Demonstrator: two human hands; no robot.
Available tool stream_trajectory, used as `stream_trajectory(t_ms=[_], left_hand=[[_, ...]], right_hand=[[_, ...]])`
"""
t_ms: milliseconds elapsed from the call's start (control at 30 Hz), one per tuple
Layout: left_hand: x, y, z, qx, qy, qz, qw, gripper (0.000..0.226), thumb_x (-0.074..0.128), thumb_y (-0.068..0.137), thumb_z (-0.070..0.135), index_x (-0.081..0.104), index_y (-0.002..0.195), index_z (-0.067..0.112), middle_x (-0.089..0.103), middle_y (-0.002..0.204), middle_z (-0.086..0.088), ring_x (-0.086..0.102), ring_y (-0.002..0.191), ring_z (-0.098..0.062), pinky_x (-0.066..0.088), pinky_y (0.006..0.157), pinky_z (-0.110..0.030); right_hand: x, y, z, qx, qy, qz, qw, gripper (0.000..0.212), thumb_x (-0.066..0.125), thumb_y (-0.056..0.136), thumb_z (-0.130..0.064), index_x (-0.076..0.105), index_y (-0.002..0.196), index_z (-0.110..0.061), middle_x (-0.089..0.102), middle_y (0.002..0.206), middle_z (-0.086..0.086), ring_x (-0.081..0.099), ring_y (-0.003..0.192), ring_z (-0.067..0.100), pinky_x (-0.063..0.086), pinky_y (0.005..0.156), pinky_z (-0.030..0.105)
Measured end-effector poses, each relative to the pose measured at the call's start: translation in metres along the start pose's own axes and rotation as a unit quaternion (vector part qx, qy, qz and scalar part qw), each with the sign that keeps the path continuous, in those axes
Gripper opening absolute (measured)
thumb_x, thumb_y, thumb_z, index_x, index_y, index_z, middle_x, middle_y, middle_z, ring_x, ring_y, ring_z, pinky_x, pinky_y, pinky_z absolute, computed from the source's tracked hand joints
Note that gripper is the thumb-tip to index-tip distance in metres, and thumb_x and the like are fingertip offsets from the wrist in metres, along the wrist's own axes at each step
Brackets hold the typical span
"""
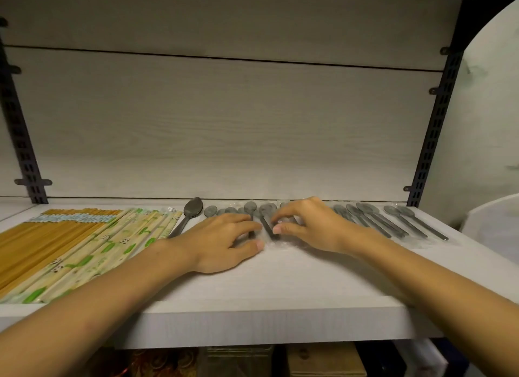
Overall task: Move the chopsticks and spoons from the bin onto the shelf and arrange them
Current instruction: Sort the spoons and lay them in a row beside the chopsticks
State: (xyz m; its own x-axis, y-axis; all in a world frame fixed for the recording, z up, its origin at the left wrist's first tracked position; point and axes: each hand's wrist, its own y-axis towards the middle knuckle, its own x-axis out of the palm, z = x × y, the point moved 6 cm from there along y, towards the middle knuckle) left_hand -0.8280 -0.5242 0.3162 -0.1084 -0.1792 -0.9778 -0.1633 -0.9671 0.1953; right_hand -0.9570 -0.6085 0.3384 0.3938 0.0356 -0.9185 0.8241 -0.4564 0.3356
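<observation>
On the white shelf (280, 286), packs of chopsticks (70, 244) lie in a row at the left, some plain yellow, some in panda-print wrappers. A bare dark spoon (188, 216) lies beside them. Several grey spoons in clear plastic wrappers (393, 220) lie side by side along the back and right. My left hand (222, 241) and my right hand (311, 227) rest on the middle group of wrapped spoons (266, 213), fingertips pinching their dark handles from both sides. The handles are partly hidden under my fingers.
The shelf's wood-grain back panel (224, 129) rises behind, with black slotted uprights at left (19, 140) and right (432, 140). A white rounded object (494, 222) stands at the right. Boxes (323, 359) sit on the level below.
</observation>
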Motion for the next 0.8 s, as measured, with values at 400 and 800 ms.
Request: stream_trajectory(t_ms=[400, 800], left_hand=[[0.003, 0.009, 0.0, 0.017, -0.018, 0.01, 1.0, 0.056, 0.024, 0.088, 0.069, 0.058, 0.117, 0.035, 0.061, 0.108, 0.016, 0.054, 0.104, -0.007, 0.047, 0.09, -0.038], [0.006, -0.003, -0.007, 0.018, -0.054, -0.031, 0.998, 0.046, 0.039, 0.095, 0.056, 0.049, 0.136, 0.038, 0.047, 0.139, 0.01, 0.035, 0.134, -0.007, 0.03, 0.109, -0.028]], right_hand=[[0.001, -0.013, 0.001, 0.008, -0.007, -0.026, 1.0, 0.051, 0.049, 0.085, -0.061, 0.07, 0.11, -0.022, 0.07, 0.103, -0.004, 0.062, 0.092, 0.013, 0.05, 0.084, 0.034], [0.015, -0.007, -0.01, -0.012, -0.034, -0.059, 0.998, 0.05, 0.05, 0.091, -0.057, 0.056, 0.13, -0.026, 0.052, 0.139, -0.006, 0.045, 0.13, 0.012, 0.035, 0.108, 0.031]])
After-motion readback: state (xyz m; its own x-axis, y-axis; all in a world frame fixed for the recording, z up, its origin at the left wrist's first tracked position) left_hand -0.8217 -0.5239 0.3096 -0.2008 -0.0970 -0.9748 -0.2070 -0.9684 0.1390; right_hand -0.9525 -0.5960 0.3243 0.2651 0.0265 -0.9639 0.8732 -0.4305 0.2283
